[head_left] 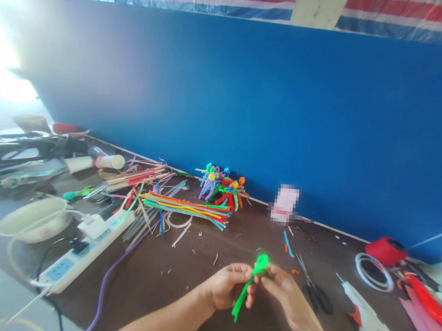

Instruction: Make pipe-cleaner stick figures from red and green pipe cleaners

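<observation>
Item: green pipe-cleaner figure (pixel 244 299), held at centre, pinched between the curled fingers of left hand (pixel 226 287) and right hand (pixel 285 293), over brown tabletop (pixel 165 288). Black-handled scissors (pixel 313 290) at 3 o'clock; white hot glue gun (pixel 366 314) at 4 o'clock.

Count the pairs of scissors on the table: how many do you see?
1. The black-handled scissors lie on the dark table, just right of the right hand, which holds a green pipe-cleaner figure. More could be hidden in the cluttered pile at far left.
</observation>
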Motion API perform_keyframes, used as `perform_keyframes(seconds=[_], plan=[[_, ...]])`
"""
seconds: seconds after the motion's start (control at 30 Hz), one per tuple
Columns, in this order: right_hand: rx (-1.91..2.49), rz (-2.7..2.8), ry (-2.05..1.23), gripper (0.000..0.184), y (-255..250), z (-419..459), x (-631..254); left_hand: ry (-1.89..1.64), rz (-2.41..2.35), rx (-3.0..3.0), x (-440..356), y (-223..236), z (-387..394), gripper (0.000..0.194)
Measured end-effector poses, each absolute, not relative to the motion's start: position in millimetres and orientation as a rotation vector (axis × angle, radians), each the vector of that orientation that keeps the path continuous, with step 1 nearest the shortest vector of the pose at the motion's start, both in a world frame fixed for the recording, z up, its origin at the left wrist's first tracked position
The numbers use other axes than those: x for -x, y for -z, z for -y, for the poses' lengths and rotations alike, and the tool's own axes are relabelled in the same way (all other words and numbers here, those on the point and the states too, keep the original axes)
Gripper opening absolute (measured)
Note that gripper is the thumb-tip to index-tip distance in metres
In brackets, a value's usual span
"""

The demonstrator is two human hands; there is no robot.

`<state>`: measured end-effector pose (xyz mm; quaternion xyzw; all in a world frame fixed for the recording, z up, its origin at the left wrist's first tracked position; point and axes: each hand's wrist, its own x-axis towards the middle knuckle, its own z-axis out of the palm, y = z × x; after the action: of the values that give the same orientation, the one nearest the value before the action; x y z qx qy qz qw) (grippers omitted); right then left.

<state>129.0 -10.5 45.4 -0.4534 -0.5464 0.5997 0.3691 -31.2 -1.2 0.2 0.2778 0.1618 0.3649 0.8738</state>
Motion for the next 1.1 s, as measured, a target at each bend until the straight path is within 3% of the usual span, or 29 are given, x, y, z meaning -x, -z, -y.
perform_keyframes(seconds=[0.13, 0.53, 0.67, 0.97, 1.1], plan=[[1.336, 1.405, -1.251, 0.035, -37.4, -22.2, -121.6, -0.914, -0.177, -0.439, 39.6, -0.7, -4.0, 0.019], [1.424, 1.847, -0.745, 0.026, -34.4, -137.4, -23.0, -0.988, -0.018, -0.437, 58.1, -0.6, -16.8, 0.024], [1.484, 1.902, -0.614, 0.016, -33.3, -142.3, -17.0, -1.001, -0.004, -0.419, 60.7, 0.3, -20.0, 0.023], [1.562, 2.024, -0.467, 0.026, -42.0, -134.1, -23.7, -1.086, -0.241, -0.355, 60.3, -5.7, -23.9, 0.025], [1.616, 2.095, -0.434, 0.015, -47.9, -134.7, -11.9, -1.131, -0.307, -0.389, 62.5, -5.3, -25.1, 0.024]])
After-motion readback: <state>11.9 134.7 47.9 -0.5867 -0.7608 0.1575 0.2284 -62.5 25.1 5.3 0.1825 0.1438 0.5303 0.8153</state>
